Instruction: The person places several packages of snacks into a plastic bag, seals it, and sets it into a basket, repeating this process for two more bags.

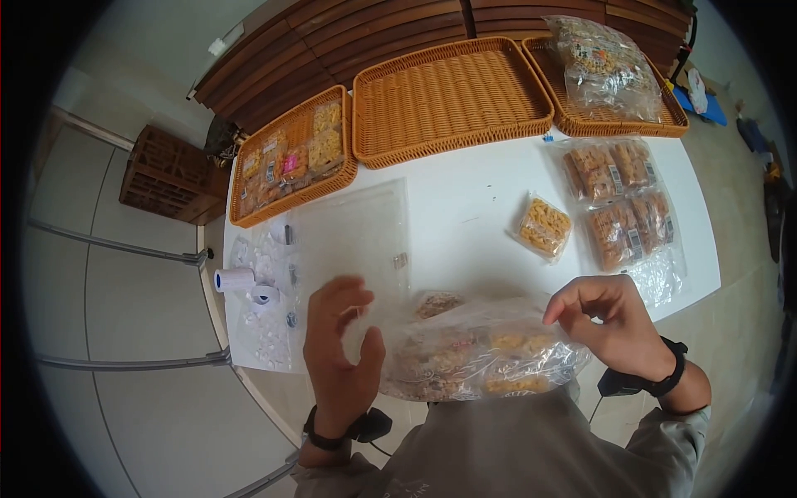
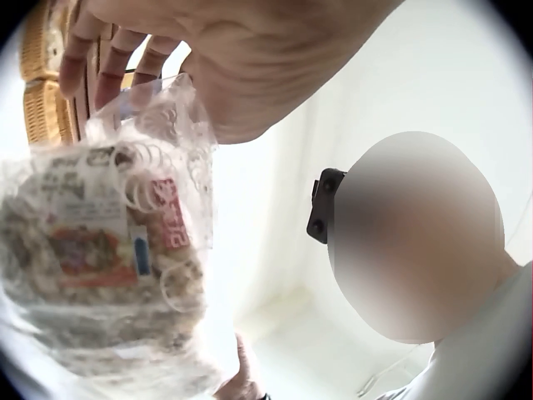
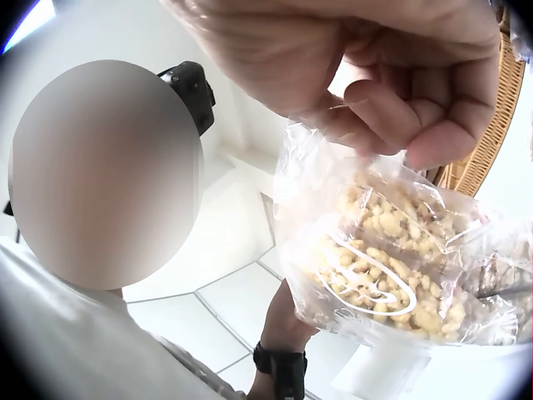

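The right hand (image 1: 610,319) pinches a top corner of a clear bag (image 1: 531,357) between thumb and fingertips. The left hand (image 1: 340,357) has a relaxed grip at the bag's opposite end, fingers gently bent and thumb standing apart; whether it touches the film is hard to tell. The bag is held up in front of the person's torso, at the near side of the white counter (image 1: 465,199). Its film is thin, crinkled and glossy, with blocky packets of lumpy food inside.

The left wrist view shows a red printed label (image 2: 171,217) and a pale, coarse-grained packet, which the head view barely gives. The right wrist view shows rounded yellowish lumps and a looping white mark (image 3: 375,292) on the plastic.

Just beyond the bag lies a small packet (image 1: 438,304), partly covered by it. Farther out are a squarish yellow packet (image 1: 545,227), brown bagged blocks with barcode labels (image 1: 618,203), a flat clear plastic sheet (image 1: 353,241) and white rolls (image 1: 234,280). Along the far edge stand three wicker trays (image 1: 452,100), tightly woven with raised rims; the left one holds packets, the right one a puffy bag (image 1: 602,62). Slatted dark wood (image 1: 398,25) runs behind, cut off at the top. The label's small print is too blurred to read.
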`<state>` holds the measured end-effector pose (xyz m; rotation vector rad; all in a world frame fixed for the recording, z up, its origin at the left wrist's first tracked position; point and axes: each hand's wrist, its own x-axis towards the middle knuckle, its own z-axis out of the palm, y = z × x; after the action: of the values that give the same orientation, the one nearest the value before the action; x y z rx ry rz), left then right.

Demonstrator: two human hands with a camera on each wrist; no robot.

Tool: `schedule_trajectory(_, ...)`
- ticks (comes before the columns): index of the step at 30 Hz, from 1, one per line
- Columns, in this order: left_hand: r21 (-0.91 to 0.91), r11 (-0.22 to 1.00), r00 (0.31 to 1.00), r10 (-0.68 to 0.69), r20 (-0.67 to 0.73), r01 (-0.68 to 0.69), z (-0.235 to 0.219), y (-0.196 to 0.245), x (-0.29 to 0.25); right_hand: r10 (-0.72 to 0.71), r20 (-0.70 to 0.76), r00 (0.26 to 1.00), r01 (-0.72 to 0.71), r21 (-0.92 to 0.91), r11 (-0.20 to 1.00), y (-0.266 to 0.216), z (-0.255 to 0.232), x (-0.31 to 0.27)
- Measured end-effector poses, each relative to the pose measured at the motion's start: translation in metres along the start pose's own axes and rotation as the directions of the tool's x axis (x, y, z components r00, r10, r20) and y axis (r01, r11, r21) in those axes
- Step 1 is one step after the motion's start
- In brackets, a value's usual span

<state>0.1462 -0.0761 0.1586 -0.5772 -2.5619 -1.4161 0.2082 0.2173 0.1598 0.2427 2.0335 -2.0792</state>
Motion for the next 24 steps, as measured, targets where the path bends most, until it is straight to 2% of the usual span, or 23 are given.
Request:
schedule_trajectory(1,0.212,0.971,0.994,0.101,0.05,-0.109,-0.005,0.004,0.004,0.041,0.023,0.999,-0.041,-0.004,0.999,-0.002,-0.002,0.001)
schedule_trajectory(3,0.45,0.822,0.937,0.295,0.188,-0.349,-0.016,0.016,0.003,0.093,0.049,0.994,-0.093,-0.004,0.996,-0.003,-0.003,0.002)
schedule_trajectory(4,0.541,0.704,0.888,0.369,0.275,-0.46,-0.021,0.023,0.002,0.104,0.053,0.993,-0.104,0.001,0.995,-0.002,-0.003,0.003)
schedule_trajectory(5,0.519,0.589,0.785,0.461,0.414,-0.619,-0.02,0.029,0.001,0.115,0.057,0.992,-0.116,0.006,0.993,-0.001,-0.002,0.004)
schedule_trajectory(7,0.376,0.715,0.751,0.314,0.581,-0.59,-0.009,0.051,0.002,0.11,0.057,0.992,-0.112,0.029,0.993,0.0,0.0,0.005)
schedule_trajectory(8,0.309,0.773,0.711,0.247,0.658,-0.555,-0.002,0.058,0.003,0.104,0.059,0.993,-0.106,0.038,0.994,0.0,0.0,0.007)
schedule_trajectory(11,0.387,0.669,0.65,0.192,0.735,-0.635,0.015,0.054,0.007,0.09,0.063,0.994,-0.095,0.08,0.992,0.005,-0.001,0.008)
schedule_trajectory(14,0.311,0.743,0.622,0.177,0.763,-0.593,0.022,0.039,0.012,0.173,0.082,0.982,-0.177,0.049,0.983,0.002,-0.007,0.009)
schedule_trajectory(17,0.23,0.821,0.663,0.222,0.715,-0.522,0.025,0.037,0.019,0.13,0.089,0.987,-0.136,0.058,0.989,0.004,-0.011,0.01)
schedule_trajectory(19,0.223,0.868,0.691,0.173,0.702,-0.443,0.02,0.042,0.027,0.095,0.065,0.993,-0.101,0.101,0.99,0.007,-0.012,0.012)
schedule_trajectory(24,0.303,0.931,0.7,-0.077,0.71,-0.205,-0.004,0.043,0.054,0.088,-0.026,0.996,-0.078,0.263,0.962,0.019,-0.014,0.013)
